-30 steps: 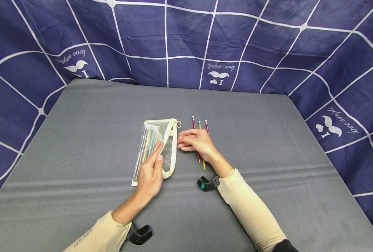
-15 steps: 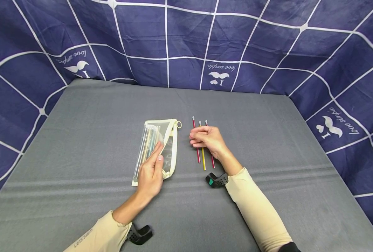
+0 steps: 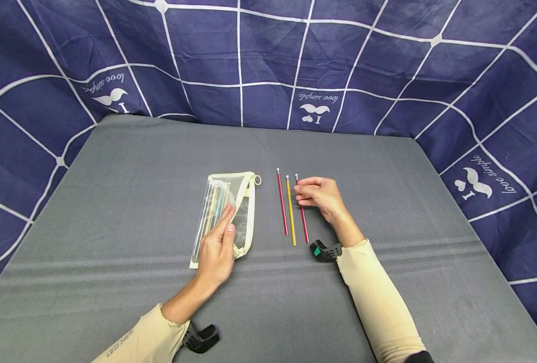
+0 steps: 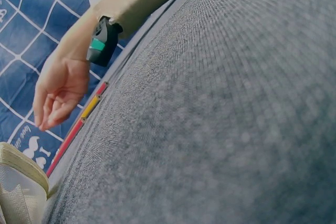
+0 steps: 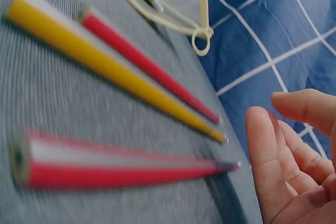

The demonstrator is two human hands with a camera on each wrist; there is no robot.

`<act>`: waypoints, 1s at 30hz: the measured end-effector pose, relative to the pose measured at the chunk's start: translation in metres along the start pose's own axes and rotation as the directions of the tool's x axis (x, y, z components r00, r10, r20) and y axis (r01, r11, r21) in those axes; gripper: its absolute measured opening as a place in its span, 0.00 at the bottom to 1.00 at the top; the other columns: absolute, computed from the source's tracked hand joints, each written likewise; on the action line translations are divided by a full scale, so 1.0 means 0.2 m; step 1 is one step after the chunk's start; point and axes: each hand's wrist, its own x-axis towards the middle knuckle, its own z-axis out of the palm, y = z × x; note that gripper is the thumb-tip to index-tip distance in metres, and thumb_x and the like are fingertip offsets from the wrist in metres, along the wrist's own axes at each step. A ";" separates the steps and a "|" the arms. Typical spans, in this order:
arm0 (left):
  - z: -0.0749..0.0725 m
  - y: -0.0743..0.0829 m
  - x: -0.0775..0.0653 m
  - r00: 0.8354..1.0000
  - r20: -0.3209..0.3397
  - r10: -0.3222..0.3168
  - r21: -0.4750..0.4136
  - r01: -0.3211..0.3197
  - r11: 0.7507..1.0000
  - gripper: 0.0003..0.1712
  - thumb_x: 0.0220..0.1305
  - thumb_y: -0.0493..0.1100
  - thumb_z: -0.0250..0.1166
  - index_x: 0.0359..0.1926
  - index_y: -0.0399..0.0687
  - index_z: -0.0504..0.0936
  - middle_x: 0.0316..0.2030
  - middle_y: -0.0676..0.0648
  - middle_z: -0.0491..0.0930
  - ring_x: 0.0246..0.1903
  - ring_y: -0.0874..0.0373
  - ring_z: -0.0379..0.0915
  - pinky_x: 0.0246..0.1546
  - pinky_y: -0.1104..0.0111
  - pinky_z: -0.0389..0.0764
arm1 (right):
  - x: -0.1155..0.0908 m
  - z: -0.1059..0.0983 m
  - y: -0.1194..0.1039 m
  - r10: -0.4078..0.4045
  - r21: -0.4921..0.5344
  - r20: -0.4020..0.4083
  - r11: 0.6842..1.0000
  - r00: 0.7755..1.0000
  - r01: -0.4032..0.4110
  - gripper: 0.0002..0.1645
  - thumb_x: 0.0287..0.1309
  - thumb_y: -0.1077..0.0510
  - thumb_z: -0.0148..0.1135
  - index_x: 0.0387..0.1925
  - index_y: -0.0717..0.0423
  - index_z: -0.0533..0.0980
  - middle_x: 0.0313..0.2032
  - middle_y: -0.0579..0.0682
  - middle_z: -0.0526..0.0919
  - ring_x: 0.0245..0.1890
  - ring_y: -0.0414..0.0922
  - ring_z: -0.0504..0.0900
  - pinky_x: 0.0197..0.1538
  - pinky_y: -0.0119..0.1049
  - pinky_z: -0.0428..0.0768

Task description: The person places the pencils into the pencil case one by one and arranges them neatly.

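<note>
A see-through pencil case [image 3: 250, 217] with cream edging and a zip ring lies left of centre, its mouth gaping. Several pencils [image 3: 215, 201] show inside it. My left hand [image 3: 216, 254] holds the case at its front edge, thumb by the opening and fingers along the front panel. To the right lie a red pencil [image 3: 282, 204], a yellow pencil [image 3: 291, 212] and another red pencil [image 3: 303, 224], side by side with eraser ends pointing away. Over the rightmost one hovers my right hand [image 3: 324, 196], fingers loosely bent. Its thumb and fingertip stand apart with nothing between them in the right wrist view.
Grey cloth [image 3: 413, 217] covers the table. Behind it and along both sides hangs a blue curtain [image 3: 268, 55] with white lines. A black wrist camera [image 3: 326, 250] on the right wrist hangs close by the near end of the rightmost pencil.
My right hand has moved right, away from the case mouth, across the pencils to the rightmost red one. The left hand and the case have stayed put.
</note>
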 end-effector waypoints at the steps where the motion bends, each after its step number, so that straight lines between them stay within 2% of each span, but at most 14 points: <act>1: 0.00 0.00 0.00 1.000 0.000 0.001 -0.001 -0.001 1.000 0.20 0.73 0.32 0.52 0.62 0.29 0.75 0.63 0.35 0.72 0.64 0.41 0.66 0.67 0.59 0.63 | 0.00 -0.01 0.00 0.005 -0.009 -0.007 1.000 1.000 -0.005 0.14 0.56 0.74 0.64 0.45 0.77 0.75 0.26 0.52 0.87 0.21 0.41 0.85 0.29 0.32 0.85; 6: 0.00 0.00 0.00 1.000 0.001 0.003 0.000 -0.003 1.000 0.20 0.73 0.32 0.52 0.62 0.29 0.75 0.64 0.35 0.72 0.65 0.41 0.66 0.67 0.58 0.62 | 0.01 -0.05 0.02 0.019 -0.075 -0.037 0.997 0.999 -0.021 0.09 0.54 0.74 0.66 0.38 0.71 0.77 0.24 0.51 0.86 0.21 0.40 0.84 0.29 0.32 0.85; 13: 0.00 0.00 0.00 1.000 0.002 0.007 0.002 -0.007 1.000 0.20 0.72 0.32 0.52 0.61 0.28 0.75 0.63 0.34 0.72 0.65 0.41 0.66 0.67 0.58 0.62 | 0.01 -0.07 0.03 0.042 -0.225 -0.080 0.973 0.996 -0.059 0.11 0.50 0.71 0.71 0.35 0.72 0.77 0.20 0.47 0.83 0.16 0.37 0.81 0.25 0.29 0.83; 17: 0.00 0.00 0.00 1.000 0.001 0.004 0.000 -0.004 1.000 0.20 0.72 0.32 0.52 0.61 0.28 0.75 0.63 0.34 0.72 0.64 0.40 0.67 0.67 0.59 0.62 | 0.01 -0.06 0.03 0.046 -0.344 -0.118 0.935 0.992 -0.084 0.14 0.46 0.67 0.76 0.32 0.71 0.79 0.17 0.46 0.81 0.14 0.36 0.79 0.23 0.28 0.82; 24: 0.00 0.00 0.00 1.000 0.002 -0.006 -0.001 0.006 1.000 0.20 0.72 0.32 0.52 0.61 0.28 0.75 0.63 0.34 0.72 0.64 0.41 0.67 0.67 0.58 0.63 | 0.00 -0.04 0.02 0.053 -0.528 -0.132 0.842 0.990 -0.116 0.16 0.42 0.61 0.81 0.29 0.67 0.82 0.17 0.46 0.82 0.13 0.35 0.79 0.23 0.30 0.82; 27: 0.00 0.00 0.00 1.000 0.000 0.000 -0.002 0.000 1.000 0.20 0.72 0.32 0.52 0.61 0.28 0.75 0.63 0.34 0.72 0.64 0.40 0.67 0.67 0.58 0.63 | 0.00 -0.04 0.01 0.061 -0.545 -0.118 0.830 0.991 -0.116 0.14 0.43 0.63 0.80 0.29 0.67 0.82 0.17 0.46 0.83 0.13 0.35 0.79 0.22 0.29 0.82; 30: 0.00 0.00 0.00 1.000 0.000 0.001 -0.006 -0.001 1.000 0.20 0.72 0.32 0.52 0.61 0.28 0.75 0.63 0.34 0.72 0.64 0.40 0.66 0.67 0.57 0.63 | 0.00 -0.04 0.01 0.077 -0.524 -0.102 0.843 0.992 -0.120 0.11 0.46 0.66 0.77 0.30 0.69 0.81 0.16 0.46 0.82 0.13 0.35 0.78 0.22 0.29 0.82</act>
